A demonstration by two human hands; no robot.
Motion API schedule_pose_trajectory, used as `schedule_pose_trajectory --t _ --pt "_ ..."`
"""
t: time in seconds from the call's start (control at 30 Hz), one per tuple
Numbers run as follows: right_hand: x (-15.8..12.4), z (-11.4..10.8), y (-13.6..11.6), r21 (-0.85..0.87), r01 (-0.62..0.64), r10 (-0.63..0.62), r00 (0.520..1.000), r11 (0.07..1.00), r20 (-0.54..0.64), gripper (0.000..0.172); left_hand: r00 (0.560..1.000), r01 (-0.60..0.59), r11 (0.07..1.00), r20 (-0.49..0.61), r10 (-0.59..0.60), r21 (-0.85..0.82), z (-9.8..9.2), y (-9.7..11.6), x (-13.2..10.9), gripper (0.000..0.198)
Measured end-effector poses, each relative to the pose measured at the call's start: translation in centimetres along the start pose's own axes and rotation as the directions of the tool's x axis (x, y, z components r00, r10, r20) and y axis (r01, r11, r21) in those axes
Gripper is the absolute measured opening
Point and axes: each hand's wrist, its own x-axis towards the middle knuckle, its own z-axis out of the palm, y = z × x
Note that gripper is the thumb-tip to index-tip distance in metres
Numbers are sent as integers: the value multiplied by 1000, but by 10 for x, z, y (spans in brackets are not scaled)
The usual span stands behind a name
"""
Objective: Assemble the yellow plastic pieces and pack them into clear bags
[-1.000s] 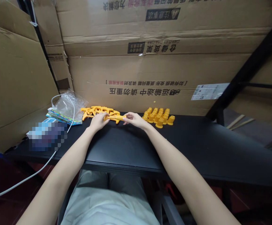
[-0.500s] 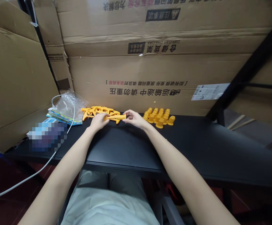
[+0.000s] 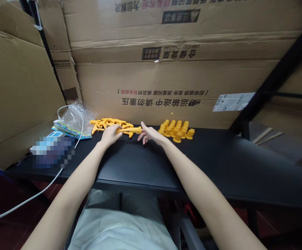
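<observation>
Yellow piece (image 3: 133,130), likely plastic, is pinched by the left hand (image 3: 110,135), free end pointed at the right hand (image 3: 150,134), which is spread. Judged light, stiff, slightly slick; best gripped mid-shaft.

A pale grey-green top (image 3: 125,229), softly creased, is worn with trousers (image 3: 104,200) of a similar but darker tone. Both forearms (image 3: 71,191) are bare and slim, ending in bare, slender fingers (image 3: 145,139).
</observation>
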Motion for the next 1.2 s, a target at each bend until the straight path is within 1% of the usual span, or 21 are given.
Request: schedule_pose_trajectory --t 0.07,0.1,0.13,0.2,0.23,0.3,0.37,0.47,0.5,0.53,0.6,0.63,0.7,0.73,0.83,0.87,1.03,1.13,1.2 --pt "-3 -5 0 66 68 -74 993 996 88 36 1000 5 1000 -4 -5 7 1 -2 0 22" --pt "-4 -6 0 82 106 -115 988 991 102 32 1000 6 1000 -7 -6 13 1 -2 0 22" --pt "-5 -7 0 85 135 -144 984 987 106 33 1000 5 1000 -10 -5 19 1 -2 0 22" --pt "-5 -7 0 71 142 -149 983 987 104 29 1000 -4 1000 -19 5 24 1 -1 0 22" --pt "-5 -6 0 60 122 -127 987 991 100 29 1000 -11 1000 -25 12 23 1 -1 0 22" --pt "-5 -3 -1 32 65 -67 995 997 74 43 999 -27 1000 -30 27 16 1 1 -1 22" --pt "-3 1 -2 -6 21 -21 1000 1000 16 56 999 -33 999 -30 34 8 0 3 -1 22" --pt "-2 2 -2 -47 -17 15 999 999 -32 65 1000 -16 1000 -25 16 -9 0 4 -2 21" --pt "-2 1 -1 -47 -24 23 999 999 -25 64 1000 -5 1000 -23 5 -13 0 4 -2 21" --pt "-3 -1 -1 -36 -21 21 1000 999 -9 59 1000 6 1000 -20 -7 -14 1 4 -2 21" --pt "-4 -4 1 9 22 -22 999 1000 36 42 1000 25 1000 -17 -25 -10 2 4 -2 21" --pt "-4 -6 2 36 59 -61 997 998 53 38 999 30 1000 -16 -30 -8 2 4 -2 21" --pt "-4 -8 3 66 130 -134 989 989 62 41 999 30 1000 -16 -30 -4 3 3 -2 21" --pt "-4 -8 4 64 150 -153 987 987 56 39 1000 26 1000 -17 -26 -2 3 2 -2 21" --pt "-3 -5 3 43 147 -148 988 988 39 27 1000 10 1000 -27 -10 5 3 0 -1 22" --pt "-3 -4 3 46 133 -134 990 990 37 27 1000 6 1000 -31 -5 4 3 0 0 22" --pt "-2 0 0 83 64 -65 998 994 11 37 999 -37 998 -31 36 -48 4 -1 -1 27" --pt "-2 1 0 74 40 -39 999 996 -13 40 998 -63 993 -14 62 -95 4 -2 -2 33" --pt "-1 1 0 56 23 -22 1000 998 -20 43 998 -58 992 -7 58 -113 4 -2 -2 34"
